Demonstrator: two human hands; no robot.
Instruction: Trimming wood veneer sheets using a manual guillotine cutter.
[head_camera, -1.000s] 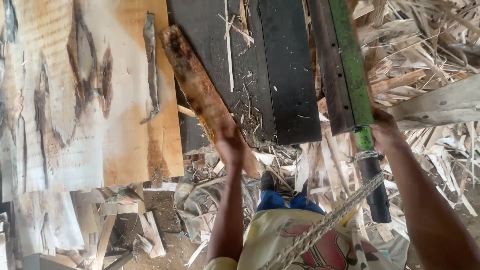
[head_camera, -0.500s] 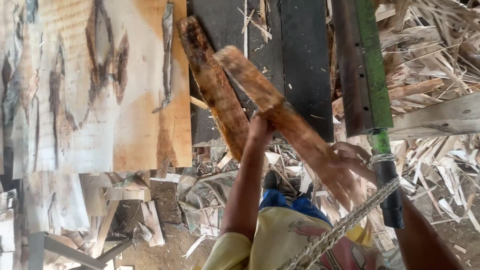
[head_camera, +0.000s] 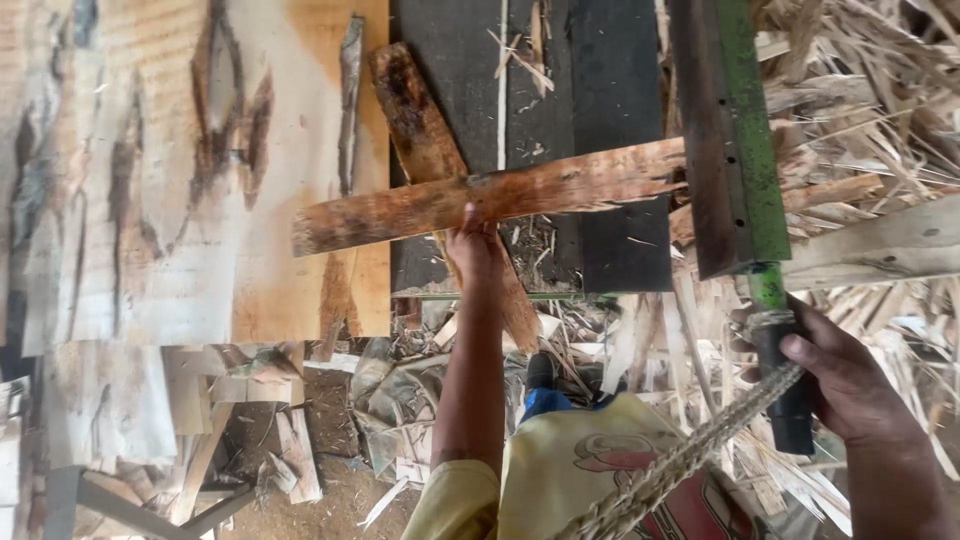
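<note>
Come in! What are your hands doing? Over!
Left hand holds wood strip across dark board. Right hand grips chopper handle. Blade over strip's end.

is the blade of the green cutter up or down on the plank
Down: the green cutter lies across the plank end. Right hand grips its handle; left hand holds the plank.

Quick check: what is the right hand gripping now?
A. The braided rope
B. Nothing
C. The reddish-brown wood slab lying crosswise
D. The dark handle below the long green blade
D: the right hand wraps the dark handle under the long green blade; the left hand is on the reddish-brown wood slab.
</note>
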